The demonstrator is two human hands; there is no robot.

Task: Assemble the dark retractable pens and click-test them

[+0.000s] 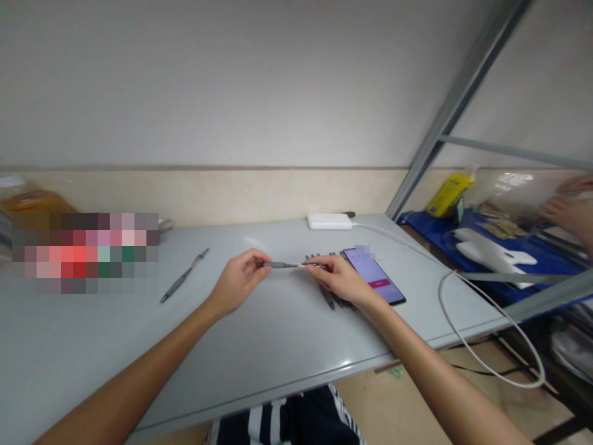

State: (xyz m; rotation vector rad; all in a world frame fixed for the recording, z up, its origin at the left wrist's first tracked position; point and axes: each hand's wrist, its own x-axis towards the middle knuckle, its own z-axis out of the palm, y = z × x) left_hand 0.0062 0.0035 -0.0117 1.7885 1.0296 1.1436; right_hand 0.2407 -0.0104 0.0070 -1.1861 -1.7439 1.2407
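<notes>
Between my two hands a slim grey pen (285,265) is held level above the table. My left hand (241,276) pinches its left end. The fingers of my right hand (340,278) are closed on its other end, where a thin pale section shows. Under and beside my right hand several dark pens (330,299) lie in a group, partly hidden by the hand. To the left of my left hand, one more grey pen (184,276) lies slanted on the table.
A lit phone (382,281) lies right of my right hand. Behind it sits a white box-shaped device (330,221) with a white cable (445,296) looping off the table (259,358). A metal post (445,130) rises at right; beyond it, another person's hands (572,213) hover near a blue surface.
</notes>
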